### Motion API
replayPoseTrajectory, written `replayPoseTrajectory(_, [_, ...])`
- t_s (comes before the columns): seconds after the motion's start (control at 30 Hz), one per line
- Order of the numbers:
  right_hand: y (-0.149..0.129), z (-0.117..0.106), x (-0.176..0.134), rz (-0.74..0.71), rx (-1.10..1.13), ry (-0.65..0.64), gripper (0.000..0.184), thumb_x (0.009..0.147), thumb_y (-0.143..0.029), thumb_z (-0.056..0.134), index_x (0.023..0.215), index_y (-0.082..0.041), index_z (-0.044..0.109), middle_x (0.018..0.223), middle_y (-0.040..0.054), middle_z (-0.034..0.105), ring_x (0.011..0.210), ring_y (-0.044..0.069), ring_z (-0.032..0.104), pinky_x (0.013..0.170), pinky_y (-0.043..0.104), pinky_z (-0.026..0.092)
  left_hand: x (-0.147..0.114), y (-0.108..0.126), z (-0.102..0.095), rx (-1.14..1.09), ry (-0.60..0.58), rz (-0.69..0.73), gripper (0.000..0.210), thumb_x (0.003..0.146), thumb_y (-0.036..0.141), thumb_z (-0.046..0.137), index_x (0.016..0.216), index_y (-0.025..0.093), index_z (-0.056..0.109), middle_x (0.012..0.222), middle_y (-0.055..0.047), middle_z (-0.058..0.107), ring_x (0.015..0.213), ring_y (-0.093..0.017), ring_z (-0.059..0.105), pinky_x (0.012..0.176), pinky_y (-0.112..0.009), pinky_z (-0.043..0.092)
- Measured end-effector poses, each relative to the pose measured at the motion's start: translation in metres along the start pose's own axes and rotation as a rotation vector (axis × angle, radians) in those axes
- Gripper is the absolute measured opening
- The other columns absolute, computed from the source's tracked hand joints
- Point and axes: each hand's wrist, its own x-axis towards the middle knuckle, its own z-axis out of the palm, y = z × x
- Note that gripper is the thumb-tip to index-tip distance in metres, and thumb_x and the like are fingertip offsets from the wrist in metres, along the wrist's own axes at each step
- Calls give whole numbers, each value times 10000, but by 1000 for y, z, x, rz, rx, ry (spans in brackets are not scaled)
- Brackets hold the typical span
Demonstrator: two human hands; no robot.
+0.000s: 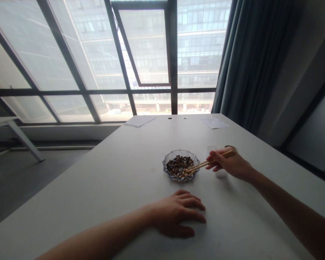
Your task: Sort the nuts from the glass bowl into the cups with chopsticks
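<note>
A clear glass bowl with a scalloped rim [165,172] stands on the white table [119,180]. Inside lies a heap of small dark brown and striped pieces [178,165] that look like seeds. My right hand [229,162], to the right of the bowl, is closed around a pair of wooden chopsticks [203,164]. Their tips reach over the near right rim into the heap; whether they pinch a piece I cannot tell. Nearer to me, my left hand [180,213] rests palm down on the table with its fingers spread, holding nothing.
Partly hidden behind my right hand is a clear plastic container [221,174]. Sheets of paper lie at the table's far left [140,121] and far right [216,123]. A small dark disc [170,118] sits near the far edge. Beyond are windows and a blue curtain [249,65].
</note>
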Motion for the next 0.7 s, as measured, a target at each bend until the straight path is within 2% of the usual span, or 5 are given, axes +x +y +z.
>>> replayPoseTrajectory(0.23, [4,4,0,-27,36,48,514,839,-641,810,829,-127,807,802,152,824,721,278,828,620,308,697,1,1,-2,-5,-21,-16,478,1010,508,656,1437,305,589,1500,-83,606,1401,-307,554,1239,-442,307])
replayPoseTrajectory(0.47, [-1,-2,-1,-37,-11,44,522,856,-661,783,880,-141,818,815,140,828,721,249,824,601,268,667,1,1,-2,-10,-22,-16,475,1025,538,623,1433,295,597,1507,-87,601,1408,-304,548,1241,-441,301])
replayPoseTrajectory(0.7, [10,6,3,-86,-12,-35,484,842,-626,815,913,-147,820,860,124,832,790,263,828,642,290,673,1,1,-1,-6,-11,-9,474,1029,535,621,1434,290,592,1505,-85,604,1406,-296,550,1236,-434,300])
